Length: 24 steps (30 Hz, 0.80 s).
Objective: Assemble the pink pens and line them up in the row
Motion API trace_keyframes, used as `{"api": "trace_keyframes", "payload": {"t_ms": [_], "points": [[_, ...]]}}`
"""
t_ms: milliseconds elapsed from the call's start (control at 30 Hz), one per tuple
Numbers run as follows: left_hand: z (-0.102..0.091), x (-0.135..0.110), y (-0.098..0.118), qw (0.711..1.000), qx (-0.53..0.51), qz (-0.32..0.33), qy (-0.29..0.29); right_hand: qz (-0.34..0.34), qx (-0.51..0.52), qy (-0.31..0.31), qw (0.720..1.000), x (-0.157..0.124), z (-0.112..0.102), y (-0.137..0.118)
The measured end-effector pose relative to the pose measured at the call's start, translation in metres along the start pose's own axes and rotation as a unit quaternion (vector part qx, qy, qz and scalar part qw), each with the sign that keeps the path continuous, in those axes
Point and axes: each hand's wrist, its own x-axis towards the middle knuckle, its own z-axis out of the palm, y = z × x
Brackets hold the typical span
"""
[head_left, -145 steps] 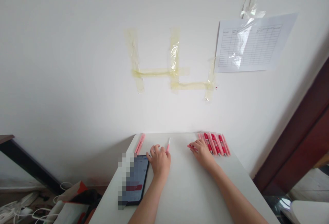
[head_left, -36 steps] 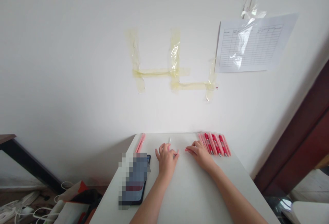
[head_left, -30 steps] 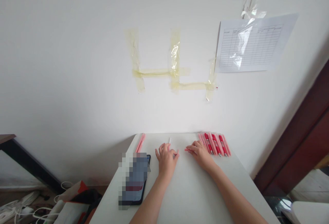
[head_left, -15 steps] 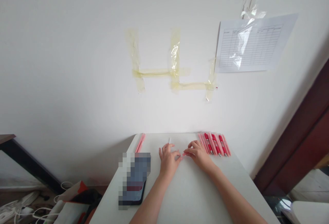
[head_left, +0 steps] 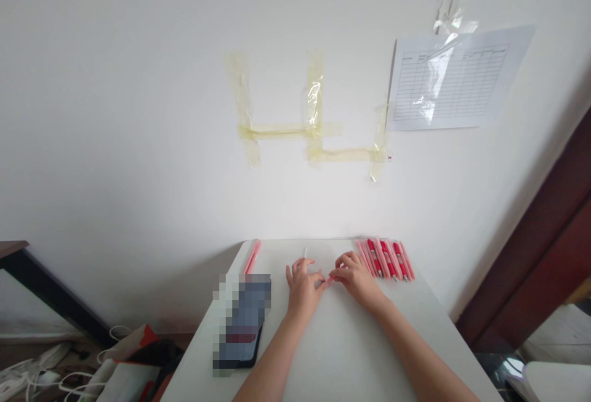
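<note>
Over the middle of the table, my left hand [head_left: 305,285] and my right hand [head_left: 356,277] nearly meet, fingertips pinched on a slim pink pen [head_left: 330,279]. Most of that pen is covered by my fingers, so I cannot tell which part of it shows. A thin whitish stick [head_left: 305,253] pokes up behind my left fingers; whether they touch it is unclear. To the right of my right hand lies a row of several pink and red pens [head_left: 385,260], side by side. Two pink pens [head_left: 252,257] rest at the table's far left corner.
A dark phone [head_left: 242,325], partly pixelated, lies left of my left forearm on the white table [head_left: 351,353]. The wall behind carries yellowed tape [head_left: 277,132] and a printed sheet [head_left: 452,82]. White cables [head_left: 50,377] and boxes crowd the floor at left.
Slightly more of the pink pen shows between my fingertips. Both hands have barely shifted, and the other pens and the phone stay put.
</note>
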Motion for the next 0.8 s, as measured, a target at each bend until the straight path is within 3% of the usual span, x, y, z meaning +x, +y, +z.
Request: {"api": "trace_keyframes", "payload": {"t_ms": [467,800], "points": [[0.0,0.0,0.001,1.0,0.004,0.002,-0.007,0.004,0.017,-0.002,1.0,-0.001,-0.001,0.0],[0.001,0.0,0.001,1.0,0.006,0.014,0.007,0.026,-0.006,0.003,1.0,-0.005,0.006,0.023]]}}
